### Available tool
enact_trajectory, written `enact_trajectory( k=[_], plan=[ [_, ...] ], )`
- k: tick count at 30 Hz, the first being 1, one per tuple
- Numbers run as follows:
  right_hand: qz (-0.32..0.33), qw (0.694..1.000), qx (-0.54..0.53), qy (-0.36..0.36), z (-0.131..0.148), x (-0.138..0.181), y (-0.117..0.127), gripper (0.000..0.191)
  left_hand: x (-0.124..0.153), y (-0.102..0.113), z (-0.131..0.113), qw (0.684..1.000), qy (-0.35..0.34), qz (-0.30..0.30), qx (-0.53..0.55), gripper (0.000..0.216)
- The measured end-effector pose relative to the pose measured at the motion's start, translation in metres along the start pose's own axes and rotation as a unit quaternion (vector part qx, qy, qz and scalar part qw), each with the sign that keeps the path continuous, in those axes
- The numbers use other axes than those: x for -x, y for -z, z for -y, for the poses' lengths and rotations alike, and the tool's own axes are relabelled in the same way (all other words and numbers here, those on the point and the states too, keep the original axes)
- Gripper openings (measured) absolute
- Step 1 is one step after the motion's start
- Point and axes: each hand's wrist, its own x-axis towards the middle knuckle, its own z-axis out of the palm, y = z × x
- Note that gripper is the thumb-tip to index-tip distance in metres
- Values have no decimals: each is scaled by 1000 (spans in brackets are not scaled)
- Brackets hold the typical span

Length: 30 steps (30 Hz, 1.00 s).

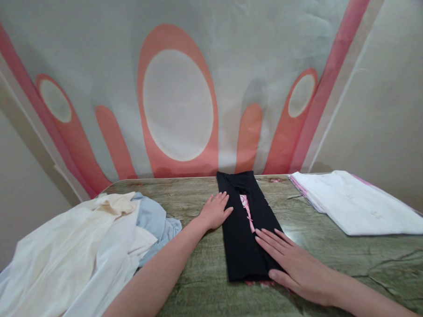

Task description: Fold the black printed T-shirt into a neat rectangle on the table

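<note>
Garment (240,241), black, folded into a long narrow strip, is lying lengthwise at table (359,259) centre, running from the far edge toward the person, with a thin pink stripe (248,212) showing along the seam where the folded sides meet. Left hand (215,210) is lying flat, palm down, fingers straight and slightly spread, fingertips touching the strip's left edge near its far half, palm sitting on the table just beside it. Right hand (293,262) is pressing flat too, fingers extended and close together, covering the strip's near right corner, thumb reaching along the near end. Neither hand is gripping anything. Bit of pink-red fabric is peeking out under the near end. Loose pile of cream and white clothes (72,258) is lying on the left, with a light blue piece (154,219) in it. Stack of folded white cloth (357,203) is sitting at the right, well apart from the strip.
</note>
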Motion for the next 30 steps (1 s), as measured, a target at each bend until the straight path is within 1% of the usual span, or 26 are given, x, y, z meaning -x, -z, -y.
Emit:
enact_trajectory(
  k=[4, 6, 10, 12, 14, 17, 20, 22, 26, 28, 30],
  plan=[
    [20, 1000, -18, -6, 5, 6, 0, 62, 0, 4, -1, 1000, 5, 2, 3, 57],
    [22, 999, -34, -10, 6, 7, 2, 60, 2, 8, -4, 1000, -4, 7, 5, 54],
    [8, 996, -82, -33, 2, 9, 5, 59, 9, 20, -16, 996, -75, 47, 20, 48],
    [-4, 994, -95, -46, -2, 10, 5, 59, 15, 25, -25, 992, -103, 73, 26, 51],
    [-14, 994, -94, -57, -7, 11, 5, 59, 21, 29, -36, 989, -113, 92, 28, 58],
    [-10, 996, -69, -62, -12, 11, 4, 60, 28, 31, -50, 989, -104, 103, 25, 67],
    [7, 998, -38, -54, -14, 12, 3, 60, 34, 31, -59, 991, -86, 100, 24, 68],
    [5, 999, -24, -47, -12, 13, 0, 61, 39, 31, -62, 992, -83, 95, 26, 68],
    [-9, 999, -13, -45, -3, 20, -3, 65, 54, 36, -69, 992, -80, 93, 31, 67],
    [-2, 999, -16, -51, 5, 22, 1, 66, 64, 41, -74, 992, -77, 98, 37, 67],
    [7, 998, -18, -56, 16, 23, 10, 63, 74, 46, -81, 990, -80, 106, 44, 68]
  ],
)
